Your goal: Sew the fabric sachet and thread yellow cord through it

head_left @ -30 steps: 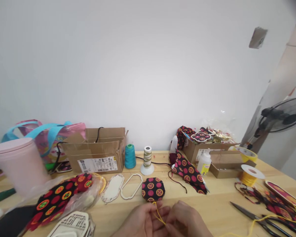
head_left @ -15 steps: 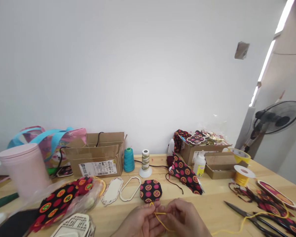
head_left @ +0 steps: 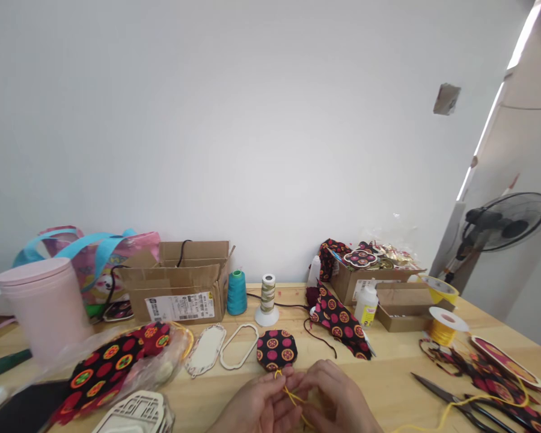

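Observation:
A dark fabric-covered piece (head_left: 276, 349) with round pink and orange motifs lies flat just beyond my hands. A yellow cord (head_left: 293, 395) runs from its near edge into my fingers. My left hand (head_left: 256, 403), palm turned up, pinches the cord close to that edge. My right hand (head_left: 338, 394) is curled beside it, its fingertips closed on the cord strands, which cross between the two hands. The cord's far length trails rightward over the table to a yellow spool (head_left: 444, 328).
Black scissors (head_left: 451, 400) lie at the right, near patterned fabric scraps. Pale wooden frames (head_left: 240, 347) rest left of the fabric piece. Behind stand a teal thread cone (head_left: 237, 293), a glue bottle (head_left: 366, 305) and cardboard boxes (head_left: 175, 294). A pink canister (head_left: 42, 307) stands left.
My right hand has shifted slightly, and the cord strands between my hands now cross and slant downward instead of one sticking out sideways. The fabric piece stays put.

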### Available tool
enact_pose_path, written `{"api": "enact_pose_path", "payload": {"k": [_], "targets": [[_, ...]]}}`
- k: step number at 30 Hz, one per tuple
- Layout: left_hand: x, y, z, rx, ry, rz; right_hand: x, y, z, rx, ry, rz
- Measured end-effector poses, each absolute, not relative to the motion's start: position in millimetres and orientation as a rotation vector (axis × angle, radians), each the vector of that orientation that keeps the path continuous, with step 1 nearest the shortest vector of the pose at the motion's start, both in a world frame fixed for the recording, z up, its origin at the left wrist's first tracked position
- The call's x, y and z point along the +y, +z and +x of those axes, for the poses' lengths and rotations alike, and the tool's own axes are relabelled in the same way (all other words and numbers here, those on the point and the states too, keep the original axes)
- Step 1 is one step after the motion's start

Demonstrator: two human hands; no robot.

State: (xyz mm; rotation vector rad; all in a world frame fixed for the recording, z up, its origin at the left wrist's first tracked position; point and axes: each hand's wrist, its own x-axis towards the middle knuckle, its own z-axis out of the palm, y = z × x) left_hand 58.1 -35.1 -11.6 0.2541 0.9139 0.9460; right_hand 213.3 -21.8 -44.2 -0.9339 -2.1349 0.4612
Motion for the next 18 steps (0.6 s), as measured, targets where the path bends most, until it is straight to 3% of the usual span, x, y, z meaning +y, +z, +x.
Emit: {"api": "enact_pose_path", "payload": {"k": [7,18], "targets": [[-34.5,-15.7,57.4,0.94,0.942,0.24,-21.1,-44.7,216.9,-2.101,0.453,-1.259],[-25.5,-24.1,53.1,0.95,0.882,0.195,-15.8,-40.0,224.4,-1.739,0.784,-1.167]]}}
